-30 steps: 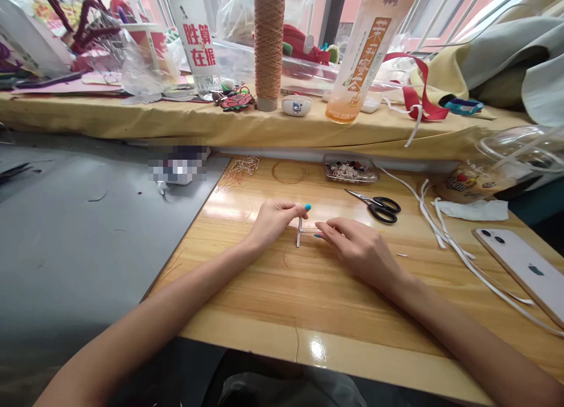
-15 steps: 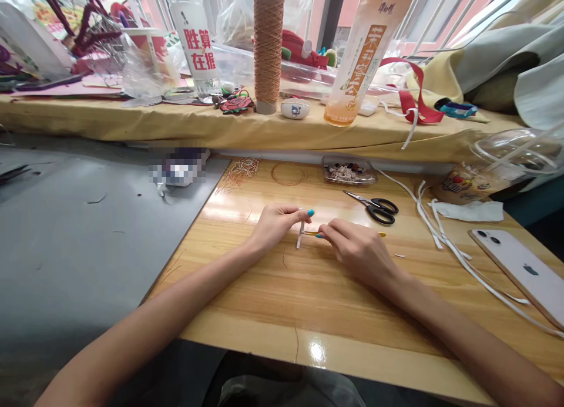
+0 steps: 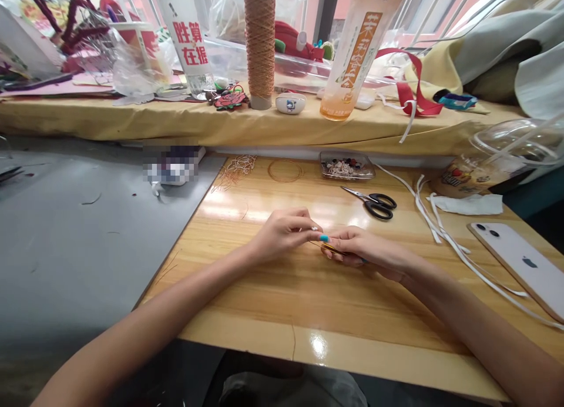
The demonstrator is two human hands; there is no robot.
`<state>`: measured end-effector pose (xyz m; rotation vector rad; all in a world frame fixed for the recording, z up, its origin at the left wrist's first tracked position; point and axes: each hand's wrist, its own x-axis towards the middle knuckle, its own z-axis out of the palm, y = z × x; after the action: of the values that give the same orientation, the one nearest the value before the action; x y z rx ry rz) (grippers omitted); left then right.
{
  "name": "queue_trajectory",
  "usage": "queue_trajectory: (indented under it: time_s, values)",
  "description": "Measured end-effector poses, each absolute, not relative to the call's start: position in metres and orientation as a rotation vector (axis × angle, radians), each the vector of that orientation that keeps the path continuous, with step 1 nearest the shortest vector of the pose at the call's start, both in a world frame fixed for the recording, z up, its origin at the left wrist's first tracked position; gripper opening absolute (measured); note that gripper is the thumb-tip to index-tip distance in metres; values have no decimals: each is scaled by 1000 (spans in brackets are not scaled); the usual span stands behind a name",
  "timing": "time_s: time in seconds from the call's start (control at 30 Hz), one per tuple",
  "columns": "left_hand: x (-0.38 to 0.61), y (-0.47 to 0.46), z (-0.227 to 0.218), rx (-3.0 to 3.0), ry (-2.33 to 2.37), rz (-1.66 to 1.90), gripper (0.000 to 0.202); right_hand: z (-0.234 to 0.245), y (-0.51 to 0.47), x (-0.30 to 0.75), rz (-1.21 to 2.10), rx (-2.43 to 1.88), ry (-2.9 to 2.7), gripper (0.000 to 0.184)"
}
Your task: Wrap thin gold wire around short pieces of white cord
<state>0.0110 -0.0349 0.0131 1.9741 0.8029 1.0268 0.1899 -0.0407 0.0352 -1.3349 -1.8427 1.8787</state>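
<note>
Together at centre, left hand (image 3: 285, 235) pinches white strip (image 3: 314, 228), right hand (image 3: 370, 254) clamps yellow stick (image 3: 331, 250).

Hands meet at the fingertips

The left hand (image 3: 286, 236) sits further right and nearer the person than one second ago, and its blue-nailed fingertip now touches the right hand (image 3: 370, 254), so the gap between them is closed. The right hand, earlier palm-down with its fingers stretched along the table, is now turned on its side with the fingers curled. The strip (image 3: 314, 228), earlier standing clear between the hands, is almost hidden in the left fingers and only a small white end shows. The yellow tool (image 3: 331, 249) shows only as a short piece under the right fingertips.
</note>
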Motion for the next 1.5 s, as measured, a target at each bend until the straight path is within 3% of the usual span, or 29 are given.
queue_trajectory:
  time_s: [0.13,0.33,0.53,1.1,1.5]
  values:
    - [9,-30,12,1751,911,970,32,34,-41,189,1668,-1361,-1974,35]
    - [8,-24,6,1528,1129,989,37,26,-44,192,565,-1147,-2437,24]
    - [8,-22,4,1422,1217,1020,38,8,-45,190,-4,-979,-2417,22]
    - [8,-26,4,1527,1235,1171,41,7,-48,185,77,-954,-2300,28]
    - [10,-29,8,1642,1270,1195,36,13,-51,186,-473,-878,-2452,27]
